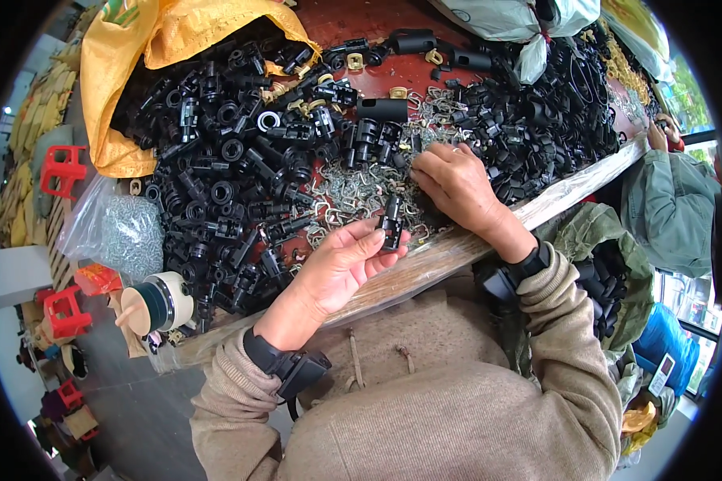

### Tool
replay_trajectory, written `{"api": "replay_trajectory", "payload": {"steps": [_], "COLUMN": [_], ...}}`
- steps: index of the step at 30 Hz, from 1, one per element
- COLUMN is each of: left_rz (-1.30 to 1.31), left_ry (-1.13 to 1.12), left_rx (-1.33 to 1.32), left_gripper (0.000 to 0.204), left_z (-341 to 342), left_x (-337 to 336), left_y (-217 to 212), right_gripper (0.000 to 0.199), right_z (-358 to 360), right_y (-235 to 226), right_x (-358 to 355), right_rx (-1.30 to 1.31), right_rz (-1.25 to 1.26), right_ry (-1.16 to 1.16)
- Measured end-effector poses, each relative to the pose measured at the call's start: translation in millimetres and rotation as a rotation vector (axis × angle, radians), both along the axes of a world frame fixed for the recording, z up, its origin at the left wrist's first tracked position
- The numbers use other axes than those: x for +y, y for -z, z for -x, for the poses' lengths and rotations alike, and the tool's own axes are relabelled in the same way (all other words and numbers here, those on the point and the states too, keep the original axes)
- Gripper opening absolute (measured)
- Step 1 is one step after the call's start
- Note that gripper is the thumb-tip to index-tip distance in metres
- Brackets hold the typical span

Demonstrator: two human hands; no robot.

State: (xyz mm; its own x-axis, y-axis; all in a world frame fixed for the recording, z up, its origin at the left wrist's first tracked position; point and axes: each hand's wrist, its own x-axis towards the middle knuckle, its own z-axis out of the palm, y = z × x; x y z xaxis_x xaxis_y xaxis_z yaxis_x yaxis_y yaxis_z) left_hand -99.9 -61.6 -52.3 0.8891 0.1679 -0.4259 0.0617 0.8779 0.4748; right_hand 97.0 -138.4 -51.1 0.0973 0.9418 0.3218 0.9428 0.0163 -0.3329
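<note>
Between the thumb and fingers of my left hand (pixel 338 271) is a small black plastic part (pixel 391 224), held upright above the table's near edge. My right hand (pixel 460 189) is just beyond it, fingers curled down at a heap of small bent metal clips (pixel 353 191). Whatever those fingertips pinch is hidden. Left of the clips spreads a large pile of black tubular plastic parts (pixel 229 176). A few similar black parts (pixel 369 143) stand together past the clips. To the right of my right hand lies a heap of smaller black pieces (pixel 529 140).
A wooden rail (pixel 573 186) edges the red table. An orange-yellow sack (pixel 108 96) lies open at far left, near a clear bag of small metal pieces (pixel 132 232) and a lidded cup (pixel 168 301). Red stools (pixel 62 170) stand left. Another person's green sleeve (pixel 670 212) is at right.
</note>
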Motion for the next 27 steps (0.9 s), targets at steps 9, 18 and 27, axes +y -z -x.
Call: {"api": "replay_trajectory", "payload": {"steps": [9,18,27], "left_rz": [0.041,-0.001,-0.035], "left_ry": [-0.008,-0.106,-0.124], "left_rx": [-0.030,-0.137,-0.138], "left_gripper": [0.026,0.027,0.027], "left_z": [1.8,-6.7,-6.4], "left_x": [-0.7,-4.6,-5.2], "left_y": [-0.9,1.8,1.6], "right_gripper": [0.013,0.020,0.022], "right_z": [7.5,25.8,36.8], "right_y": [-9.8,-13.1,-16.5], "right_x": [-15.0,-22.6,-22.8], "right_rx": [0.680,1.004,0.910], "right_rz": [0.026,0.239,0.155], "right_ry": [-0.031,-0.081,-0.061]}}
